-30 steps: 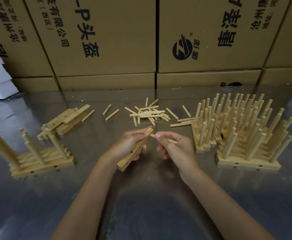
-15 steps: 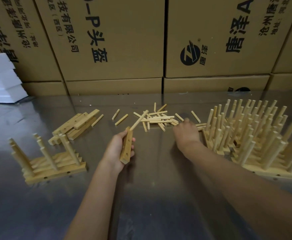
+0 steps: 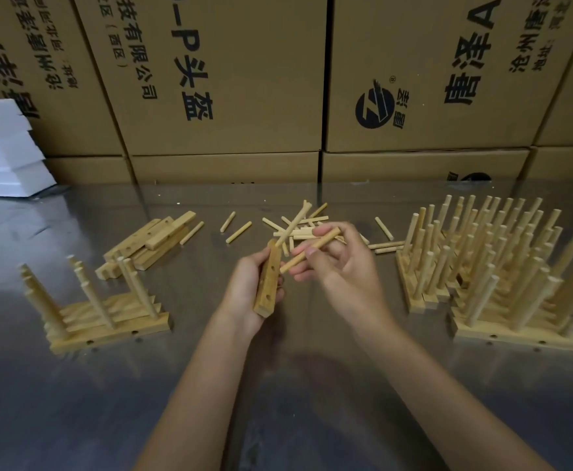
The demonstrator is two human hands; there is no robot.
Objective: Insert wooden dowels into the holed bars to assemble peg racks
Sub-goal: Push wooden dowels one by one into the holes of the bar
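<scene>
My left hand (image 3: 244,294) grips a holed wooden bar (image 3: 269,283) held nearly upright, two empty holes showing on its face. One dowel (image 3: 295,220) stands out of the bar's top end, slanting up and right. My right hand (image 3: 339,266) pinches a loose dowel (image 3: 309,249), its lower tip close to the bar's side. Behind the hands lies a pile of loose dowels (image 3: 312,226) on the metal table.
Bare holed bars (image 3: 149,243) are stacked at the left rear. A short row of finished racks (image 3: 101,317) stands front left; many finished racks (image 3: 502,266) crowd the right. Cardboard boxes (image 3: 230,79) wall the back, white foam blocks (image 3: 3,154) far left.
My right hand came back from the dowel pile with a dowel and now holds it against the bar. The left hand has kept the bar with one dowel in it.
</scene>
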